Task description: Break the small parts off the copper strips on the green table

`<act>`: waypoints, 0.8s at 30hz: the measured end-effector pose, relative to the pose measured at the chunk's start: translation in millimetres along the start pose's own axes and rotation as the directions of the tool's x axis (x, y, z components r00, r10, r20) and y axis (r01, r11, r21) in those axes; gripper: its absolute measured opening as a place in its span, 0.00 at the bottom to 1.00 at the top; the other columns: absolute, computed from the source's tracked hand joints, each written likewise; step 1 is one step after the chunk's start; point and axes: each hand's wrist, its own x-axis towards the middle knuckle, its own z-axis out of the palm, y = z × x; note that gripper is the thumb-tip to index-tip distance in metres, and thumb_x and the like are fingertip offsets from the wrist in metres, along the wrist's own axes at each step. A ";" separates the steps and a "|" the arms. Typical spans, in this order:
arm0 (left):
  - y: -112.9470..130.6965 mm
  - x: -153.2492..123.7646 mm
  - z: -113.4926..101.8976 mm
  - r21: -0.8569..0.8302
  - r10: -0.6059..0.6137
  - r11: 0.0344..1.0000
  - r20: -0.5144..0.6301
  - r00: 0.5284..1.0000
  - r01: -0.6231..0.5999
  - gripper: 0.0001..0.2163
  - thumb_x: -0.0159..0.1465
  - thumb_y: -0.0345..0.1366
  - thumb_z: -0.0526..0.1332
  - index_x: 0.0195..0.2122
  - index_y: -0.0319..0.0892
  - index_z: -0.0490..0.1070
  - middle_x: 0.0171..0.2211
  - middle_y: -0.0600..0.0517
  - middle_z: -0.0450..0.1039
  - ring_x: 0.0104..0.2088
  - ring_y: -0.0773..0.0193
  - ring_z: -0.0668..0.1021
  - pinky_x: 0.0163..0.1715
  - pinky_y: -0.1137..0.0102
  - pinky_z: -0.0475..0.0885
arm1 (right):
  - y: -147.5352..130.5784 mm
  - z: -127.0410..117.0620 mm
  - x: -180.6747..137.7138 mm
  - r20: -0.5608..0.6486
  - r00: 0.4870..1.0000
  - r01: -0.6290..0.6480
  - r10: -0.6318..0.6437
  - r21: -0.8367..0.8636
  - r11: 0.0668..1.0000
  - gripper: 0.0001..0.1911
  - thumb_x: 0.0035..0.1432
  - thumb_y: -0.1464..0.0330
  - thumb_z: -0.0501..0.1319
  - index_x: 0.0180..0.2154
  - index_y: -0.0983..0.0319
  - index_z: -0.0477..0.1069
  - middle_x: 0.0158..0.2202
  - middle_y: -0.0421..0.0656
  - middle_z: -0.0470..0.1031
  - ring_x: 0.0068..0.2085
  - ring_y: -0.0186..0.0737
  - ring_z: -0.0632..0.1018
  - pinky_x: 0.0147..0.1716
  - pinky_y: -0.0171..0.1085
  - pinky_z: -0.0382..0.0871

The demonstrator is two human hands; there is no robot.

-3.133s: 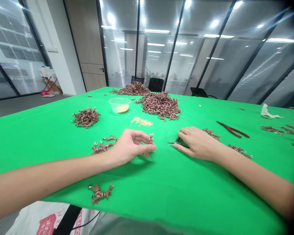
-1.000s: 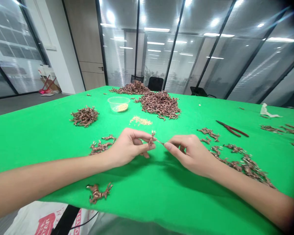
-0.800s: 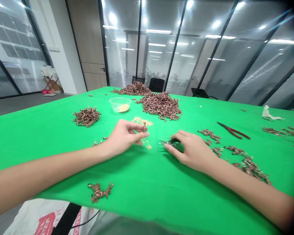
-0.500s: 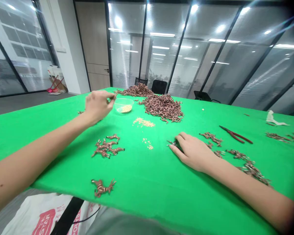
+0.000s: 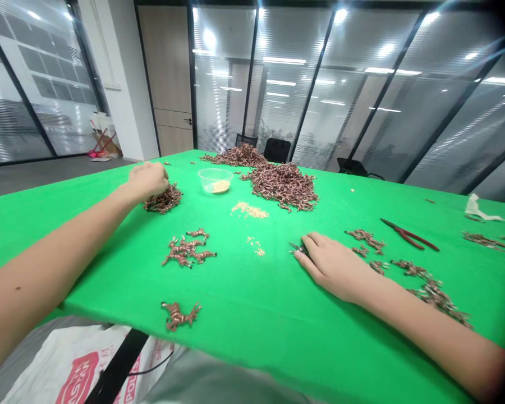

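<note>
Glass partitions (image 5: pixel 278 84) all along the back, wooden door (image 5: pixel 168 78) to the left, dark chairs (image 5: pixel 276 150) beyond the far edge, and now down onto the green table (image 5: pixel 278 342)! Away to the left, the left hand (image 5: pixel 148 179), knuckles up, right at the pile of brown figurines (image 5: pixel 165 200); fingertips hidden, so no telling whether clenched, loose or loaded. Across to the right, the right hand (image 5: pixel 330 266), low on the cloth, grasping a small dark-handled tool (image 5: pixel 297 248), metal tips out to the left. Near the left forearm, a cluster of antlered figurines (image 5: pixel 187 251), pale-striped, and closer in, a single figurine (image 5: pixel 179 316), flat on its side. Mid-table, pale grain-like bits (image 5: pixel 249 210), one heap plus a smaller sprinkle, with more inside a clear bowl (image 5: pixel 199 180) just behind. Farther back, two great heaps (image 5: pixel 284 188) of brown pieces! Beside the right forearm, scattered figurines (image 5: pixel 437 297); past these, red-handled pliers (image 5: pixel 409 234), handles apart, then white tissue (image 5: pixel 480 210). Below the near edge, a white bag (image 5: pixel 88 359) with red print.
</note>
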 end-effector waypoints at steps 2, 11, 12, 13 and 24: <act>0.4 0.2 -0.1 0.018 0.006 1.000 0.005 1.000 -0.006 0.16 0.61 0.36 0.58 0.44 0.31 0.77 0.45 0.34 0.76 0.47 0.42 0.76 0.45 0.59 0.65 | 0.5 -0.1 0.1 0.005 1.000 0.007 -0.007 0.001 1.000 0.22 0.74 0.60 0.45 0.46 0.68 0.70 0.41 0.55 0.73 0.43 0.52 0.76 0.46 0.46 0.67; 31.5 -16.4 -9.8 0.040 0.142 0.989 -0.050 0.989 -0.140 0.22 0.65 0.45 0.52 0.42 0.32 0.78 0.42 0.35 0.79 0.48 0.43 0.76 0.48 0.59 0.66 | -2.5 -5.2 0.3 0.047 0.999 0.003 -0.003 -0.003 1.000 0.24 0.74 0.60 0.43 0.48 0.71 0.71 0.45 0.58 0.73 0.48 0.55 0.76 0.49 0.49 0.68; 38.4 -20.7 -8.2 0.016 0.200 0.980 -0.041 0.979 -0.199 0.22 0.65 0.45 0.52 0.43 0.34 0.78 0.42 0.35 0.79 0.47 0.43 0.76 0.48 0.59 0.66 | -3.0 -5.5 0.2 0.044 0.999 0.003 -0.003 -0.006 1.000 0.25 0.74 0.60 0.43 0.48 0.71 0.71 0.45 0.59 0.73 0.48 0.56 0.76 0.49 0.49 0.68; 45.8 -26.0 -6.5 -0.010 0.253 0.967 -0.043 0.966 -0.254 0.22 0.65 0.46 0.53 0.45 0.34 0.79 0.42 0.36 0.79 0.47 0.44 0.77 0.48 0.59 0.67 | -3.3 -5.3 0.0 0.040 0.999 0.004 -0.003 -0.011 1.000 0.25 0.74 0.60 0.43 0.48 0.71 0.71 0.45 0.59 0.74 0.48 0.55 0.76 0.49 0.49 0.69; 71.3 -126.2 -91.0 -0.384 0.756 0.492 -0.257 0.602 -0.781 0.15 0.66 0.43 0.59 0.48 0.44 0.78 0.46 0.52 0.80 0.48 0.62 0.80 0.52 0.69 0.72 | -2.6 -6.0 -14.1 -0.202 0.968 0.114 -0.152 -0.190 0.975 0.36 0.72 0.51 0.45 0.62 0.76 0.64 0.61 0.63 0.68 0.63 0.63 0.68 0.57 0.55 0.68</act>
